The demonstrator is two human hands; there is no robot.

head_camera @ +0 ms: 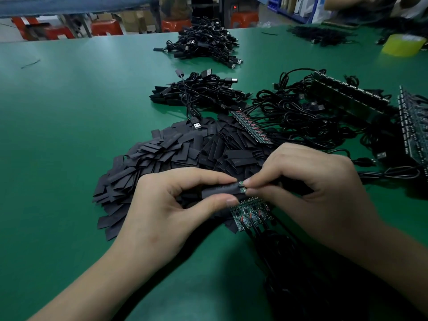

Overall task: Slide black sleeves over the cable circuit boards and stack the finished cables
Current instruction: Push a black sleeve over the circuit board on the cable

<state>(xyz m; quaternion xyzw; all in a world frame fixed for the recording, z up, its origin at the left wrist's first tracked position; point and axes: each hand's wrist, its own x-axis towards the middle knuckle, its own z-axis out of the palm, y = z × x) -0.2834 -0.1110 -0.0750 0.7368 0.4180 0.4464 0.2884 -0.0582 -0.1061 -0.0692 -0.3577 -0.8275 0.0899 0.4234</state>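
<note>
**Fingers (228, 201) of both hands pinch one sleeve and its board**

The left hand (162, 205) is curled, with thumb and forefinger pinching a black sleeve (220, 189) along its long sides. The right hand (308, 188) pinches the small green circuit board (242, 188), whose end shows at the sleeve's right mouth. Both are held just above the green surface (69, 112), toward its near edge. Beneath them lies a short row of bare boards (250, 212) with black leads running back toward that edge.

Behind the hands a wide heap of loose sleeves (173, 154) spreads over the middle of the surface. Beyond it lies a stack of sleeved cables (201, 93), and a second heap of cables (206, 42) sits close to the far edge. Toward the right edge, tangled cables (301, 117) run into a long strip of boards (252, 127). A yellow tape roll (403, 45) stands near the far right corner.
</note>
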